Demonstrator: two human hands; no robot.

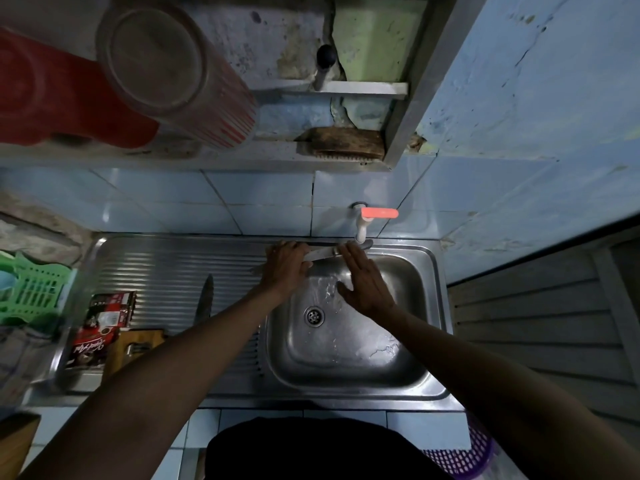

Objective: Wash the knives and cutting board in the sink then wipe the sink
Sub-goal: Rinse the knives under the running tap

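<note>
Gleaming steel sink (429, 271), ribbed drainboard (166, 268), blue tiled wall (263, 199), wall tap (362, 223)

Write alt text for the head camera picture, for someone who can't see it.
Left hand holds a knife under the tap above a steel sink, while the flat right hand rubs its blade. A second knife lies on the drainboard.

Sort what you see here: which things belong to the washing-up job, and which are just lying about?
Job: knife under the tap, second knife on the drainer, cutting board, sink, tap.
Lying about: red packet, green basket, scrubbing brush.
</note>
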